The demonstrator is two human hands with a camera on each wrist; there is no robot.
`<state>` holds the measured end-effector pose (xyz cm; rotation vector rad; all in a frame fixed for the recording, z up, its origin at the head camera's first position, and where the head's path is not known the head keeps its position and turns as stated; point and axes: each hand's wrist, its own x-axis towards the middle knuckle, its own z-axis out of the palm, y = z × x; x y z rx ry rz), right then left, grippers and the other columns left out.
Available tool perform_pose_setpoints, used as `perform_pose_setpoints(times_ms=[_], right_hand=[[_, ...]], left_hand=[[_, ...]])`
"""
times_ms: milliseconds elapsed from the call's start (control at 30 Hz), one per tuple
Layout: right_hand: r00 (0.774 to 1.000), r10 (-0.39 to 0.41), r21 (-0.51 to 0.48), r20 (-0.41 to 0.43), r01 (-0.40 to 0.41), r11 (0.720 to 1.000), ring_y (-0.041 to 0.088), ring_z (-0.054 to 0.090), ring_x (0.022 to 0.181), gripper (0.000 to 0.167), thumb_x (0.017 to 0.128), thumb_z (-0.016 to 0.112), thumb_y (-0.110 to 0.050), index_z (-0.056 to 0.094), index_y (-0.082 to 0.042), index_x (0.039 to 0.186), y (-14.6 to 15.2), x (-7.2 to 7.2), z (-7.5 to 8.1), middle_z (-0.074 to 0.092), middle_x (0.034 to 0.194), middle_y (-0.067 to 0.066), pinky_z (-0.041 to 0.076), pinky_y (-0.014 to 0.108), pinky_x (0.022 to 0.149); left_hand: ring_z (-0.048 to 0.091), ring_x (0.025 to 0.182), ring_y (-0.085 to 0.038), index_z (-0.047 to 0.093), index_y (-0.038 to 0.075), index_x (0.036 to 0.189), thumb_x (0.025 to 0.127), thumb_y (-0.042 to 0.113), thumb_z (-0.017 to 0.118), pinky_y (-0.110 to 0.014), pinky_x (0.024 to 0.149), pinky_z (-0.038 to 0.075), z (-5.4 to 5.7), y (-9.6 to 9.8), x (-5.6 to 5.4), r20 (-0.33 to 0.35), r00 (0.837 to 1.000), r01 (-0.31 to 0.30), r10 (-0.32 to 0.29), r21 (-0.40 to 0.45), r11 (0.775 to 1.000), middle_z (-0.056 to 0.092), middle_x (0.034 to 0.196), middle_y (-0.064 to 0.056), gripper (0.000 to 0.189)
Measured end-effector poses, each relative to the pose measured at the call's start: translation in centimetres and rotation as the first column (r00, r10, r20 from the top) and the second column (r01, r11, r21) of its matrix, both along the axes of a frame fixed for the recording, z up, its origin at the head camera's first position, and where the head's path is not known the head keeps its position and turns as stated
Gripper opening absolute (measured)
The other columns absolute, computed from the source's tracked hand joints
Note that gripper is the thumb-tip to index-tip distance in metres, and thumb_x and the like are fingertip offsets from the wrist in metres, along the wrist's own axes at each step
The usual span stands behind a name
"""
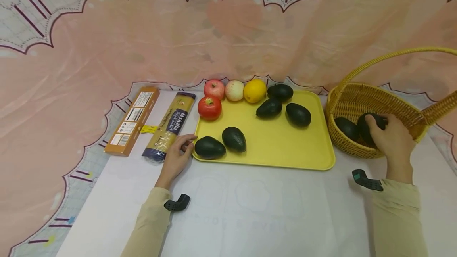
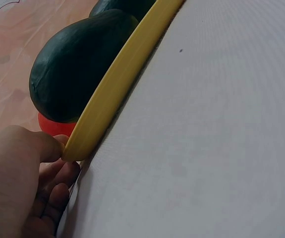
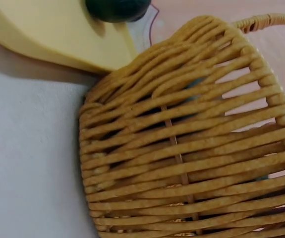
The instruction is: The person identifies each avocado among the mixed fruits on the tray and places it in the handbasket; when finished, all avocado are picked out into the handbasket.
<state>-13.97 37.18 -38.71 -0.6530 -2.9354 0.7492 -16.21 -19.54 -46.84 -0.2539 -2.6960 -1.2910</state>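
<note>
The right hand (image 1: 394,137) grips a dark green oval avocado (image 1: 364,132) inside the tan woven wicker basket (image 1: 340,144), directly right of the yellow rectangular plastic tray (image 1: 278,146); the avocado's long axis is partly hidden. The left hand (image 1: 175,160), well apart from it, pinches the tray's near left corner between thumb and curled fingers.

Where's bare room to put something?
The front right of the tray, between its front avocados and the basket; also the table before the tray, between both sleeves. Crowded: the tray's back left, packed with fruit, and the basket, around the right hand.
</note>
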Motion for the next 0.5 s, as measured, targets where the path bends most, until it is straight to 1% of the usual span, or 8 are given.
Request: perform_pose_setpoints(times_ms=[167,500], right_hand=[[0.996,0.072,0.014,0.043,-0.073,0.997,0.061,0.034,0.116,0.086,0.091,0.031,-0.064,0.026,0.004,0.145,0.48,-0.47,0.06,0.037,0.134,0.039,0.025,0.073,0.087],[0.984,0.136,-0.001,0.117,-0.136,0.991,0.062,0.033,0.113,0.087,0.091,0.032,-0.064,0.028,0.007,0.142,1.05,-0.61,0.22,0.035,0.134,0.041,0.027,0.071,0.085]], left_hand=[[0.054,0.088,-0.014,0.063,0.014,0.118,0.093,0.007,0.055,-0.018,0.073,0.044,-0.05,-0.05,0.12,0.012,1.000,-0.008,0.008,-0.002,1.000,0.060,0.117,-0.005,0.027],[0.054,0.091,-0.013,0.064,0.014,0.116,0.093,0.008,0.056,-0.016,0.074,0.043,-0.04,-0.01,0.01,0.008,1.000,-0.002,0.002,-0.005,1.000,0.059,0.122,-0.004,0.025]])
